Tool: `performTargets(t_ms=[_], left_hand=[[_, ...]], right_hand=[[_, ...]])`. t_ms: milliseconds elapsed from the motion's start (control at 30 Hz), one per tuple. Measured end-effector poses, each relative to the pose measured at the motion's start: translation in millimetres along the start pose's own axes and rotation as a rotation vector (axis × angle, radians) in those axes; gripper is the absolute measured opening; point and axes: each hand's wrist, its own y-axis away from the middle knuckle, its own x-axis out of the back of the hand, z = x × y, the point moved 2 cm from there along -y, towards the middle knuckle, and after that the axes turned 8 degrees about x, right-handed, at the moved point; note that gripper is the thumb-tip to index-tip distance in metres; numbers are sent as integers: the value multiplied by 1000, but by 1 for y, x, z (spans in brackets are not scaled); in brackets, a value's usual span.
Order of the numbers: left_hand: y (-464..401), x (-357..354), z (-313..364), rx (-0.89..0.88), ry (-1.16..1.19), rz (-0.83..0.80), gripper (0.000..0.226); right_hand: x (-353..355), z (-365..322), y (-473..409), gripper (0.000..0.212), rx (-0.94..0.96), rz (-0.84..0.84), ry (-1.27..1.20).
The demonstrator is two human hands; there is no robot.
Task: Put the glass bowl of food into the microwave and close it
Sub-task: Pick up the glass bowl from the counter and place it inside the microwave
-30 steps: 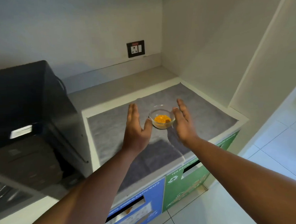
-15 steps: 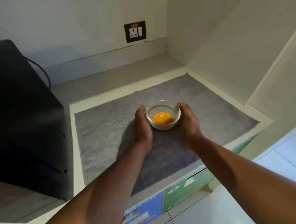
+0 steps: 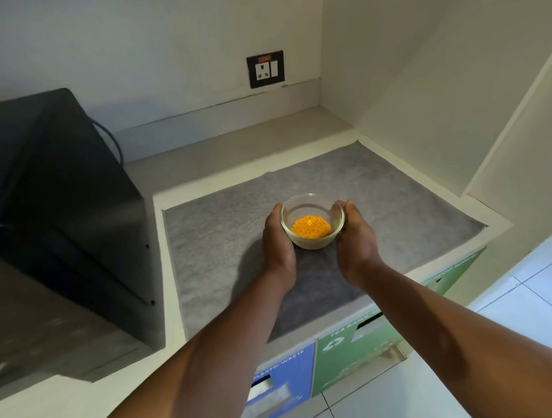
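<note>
A small glass bowl (image 3: 311, 207) with orange shredded food (image 3: 311, 227) is over the grey mat (image 3: 396, 202) on the counter. My left hand (image 3: 278, 240) cups its left side and my right hand (image 3: 354, 236) cups its right side, fingers wrapped under it. The bowl seems slightly raised off the mat, though I cannot tell for sure. The black microwave (image 3: 53, 201) stands on the counter to the left; I see its top and right side, its door front is mostly out of view.
A wall socket (image 3: 265, 69) is on the back wall. White walls close in the counter at the back and right. Blue (image 3: 277, 384) and green (image 3: 356, 355) waste-bin fronts sit below the counter edge. Tiled floor lies at the lower right.
My two hands went from open beside the bowl to closed around it. The bowl now looks a little nearer and higher. The view shifted, showing more of the microwave.
</note>
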Motion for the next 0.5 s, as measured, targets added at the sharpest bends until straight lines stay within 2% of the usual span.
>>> performTargets(t_ms=[67, 200, 333, 500], left_hand=[[17, 10, 6, 20, -28, -6, 48], [50, 39, 7, 21, -58, -17, 47], [90, 76, 11, 46, 5, -58, 36], [144, 131, 21, 23, -38, -90, 47]], right_hand=[[-7, -4, 21, 49, -2, -29, 12], [-18, -8, 62, 31, 54, -17, 126], [-41, -16, 123, 36, -1, -37, 122], [-66, -22, 200, 45, -7, -62, 159]])
